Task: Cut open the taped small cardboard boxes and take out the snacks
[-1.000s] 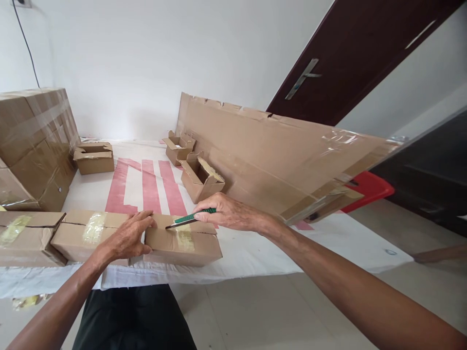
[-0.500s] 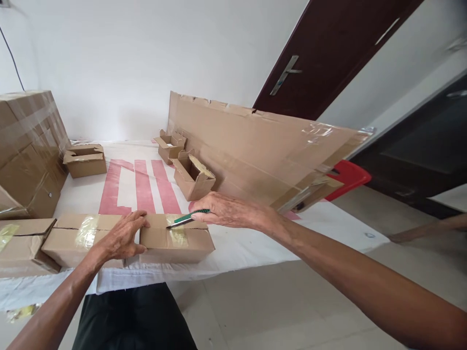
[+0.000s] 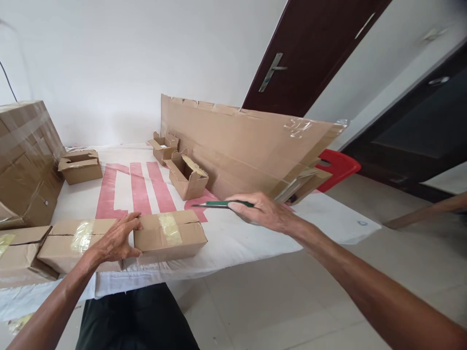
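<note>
Big carton (image 3: 27,165) far left on the table (image 3: 241,243). Along the front edge: left box (image 3: 27,257), then middle box (image 3: 60,245), taped. Left hand (image 3: 114,238) half-curled, fingertips and thumb at right box's (image 3: 193,231) left end; can't tell if it's really gripping. Right box sits at the table's front, tape strip (image 3: 170,228) across top. Knife (image 3: 221,204) above table, blade pointing left, near that box's far edge. Right hand (image 3: 260,211) closed round its green handle.

The large carton (image 3: 27,165) and leftmost box (image 3: 20,262) are truncated at left. The right hand (image 3: 266,212) partly conceals the green knife (image 3: 217,204); the cardboard panel (image 3: 237,150), a red object (image 3: 341,167).
</note>
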{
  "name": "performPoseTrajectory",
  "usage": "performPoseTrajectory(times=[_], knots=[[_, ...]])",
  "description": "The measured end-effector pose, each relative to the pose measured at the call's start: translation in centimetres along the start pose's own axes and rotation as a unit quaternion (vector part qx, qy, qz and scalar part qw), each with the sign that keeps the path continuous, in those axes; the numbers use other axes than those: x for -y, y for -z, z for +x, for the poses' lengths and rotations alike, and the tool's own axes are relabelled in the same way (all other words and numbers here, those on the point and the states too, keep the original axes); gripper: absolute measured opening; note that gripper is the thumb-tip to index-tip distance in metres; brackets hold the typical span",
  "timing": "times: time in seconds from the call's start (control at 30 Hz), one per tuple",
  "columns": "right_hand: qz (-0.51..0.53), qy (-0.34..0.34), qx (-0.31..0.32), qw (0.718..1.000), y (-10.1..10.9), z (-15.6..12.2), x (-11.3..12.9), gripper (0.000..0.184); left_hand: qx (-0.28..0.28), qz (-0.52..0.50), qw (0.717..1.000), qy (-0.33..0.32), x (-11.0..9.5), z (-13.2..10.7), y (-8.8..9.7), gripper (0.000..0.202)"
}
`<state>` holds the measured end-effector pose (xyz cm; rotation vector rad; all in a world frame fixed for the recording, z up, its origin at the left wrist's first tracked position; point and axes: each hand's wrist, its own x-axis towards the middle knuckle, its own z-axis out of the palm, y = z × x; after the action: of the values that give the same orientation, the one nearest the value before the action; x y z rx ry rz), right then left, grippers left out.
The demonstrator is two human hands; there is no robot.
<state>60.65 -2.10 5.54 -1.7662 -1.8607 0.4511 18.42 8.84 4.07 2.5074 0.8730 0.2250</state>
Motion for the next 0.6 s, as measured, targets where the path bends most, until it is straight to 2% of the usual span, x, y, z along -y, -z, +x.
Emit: performPoseTrajectory(times=[0.07,0.17,0.27,0.33,0.43,0.5,0.6], knots=[[0.045,-0.027,-0.078,0.996,-2.8,-1.3,-2.8,0.047,0.009,-0.004,1.000,-0.004,0.0,0.1,0.1,0.047],[0.077,-0.046,-0.109,0.990,-9.5,-2.8,-5.6,0.040,0.010,-0.005,1.000,-0.024,0.2,0.2,0.1,0.048],[0.084,-0.032,-0.143,0.986,-15.7,-3.5,-6.5,0.034,0.021,0.005,0.999,-0.027,0.2,0.1,0.2,0.051],[0.089,-0.026,-0.159,0.983,-17.9,-3.4,-6.4,0.033,0.038,0.016,0.999,-0.022,0.0,0.0,0.6,0.056],[0.110,-0.018,-0.189,0.976,-18.1,-2.6,-5.5,0.034,0.051,0.007,0.999,-0.018,-0.1,-0.1,1.2,0.067],[0.139,-0.005,-0.211,0.967,-17.1,-2.1,-4.1,0.037,0.040,-0.024,0.999,-0.013,-0.1,0.0,1.5,0.064],[0.181,0.065,-0.223,0.956,-15.4,-1.7,-0.9,0.036,0.015,-0.074,0.997,-0.021,-0.2,0.6,1.7,0.054]])
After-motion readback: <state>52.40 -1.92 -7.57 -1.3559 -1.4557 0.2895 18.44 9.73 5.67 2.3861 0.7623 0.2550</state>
